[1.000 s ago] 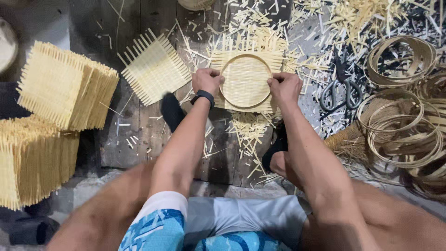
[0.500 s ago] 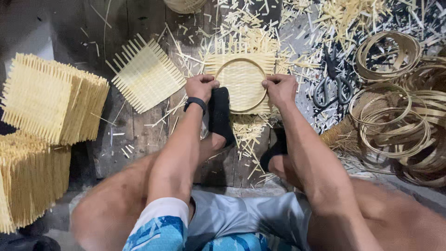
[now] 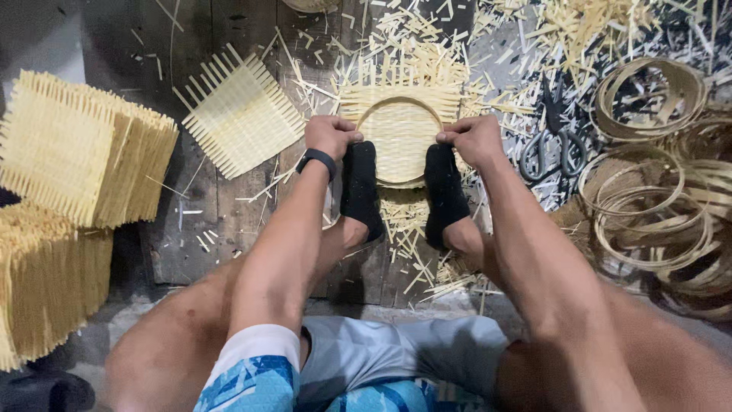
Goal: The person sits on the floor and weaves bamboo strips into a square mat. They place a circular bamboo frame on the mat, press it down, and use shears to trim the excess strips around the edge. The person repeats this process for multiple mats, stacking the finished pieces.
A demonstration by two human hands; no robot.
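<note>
upper centre of the frame, the left hand (image 3: pixel 330 136) and right hand (image 3: pixel 473 140) pinch the ring rim of a woven bamboo mat (image 3: pixel 399 126) on the floor, both closed on it; light, springy, brittle at its loose ends, best held by the rim.

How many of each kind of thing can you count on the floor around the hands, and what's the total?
Woven mat with a hoop pressed on it, gripped by left hand and right hand: 1
Loose woven mat: 1
Stacks of woven mats: 2
Scissors: 1
Total: 5
The pile of bamboo hoops overlaps too much to count.
</note>
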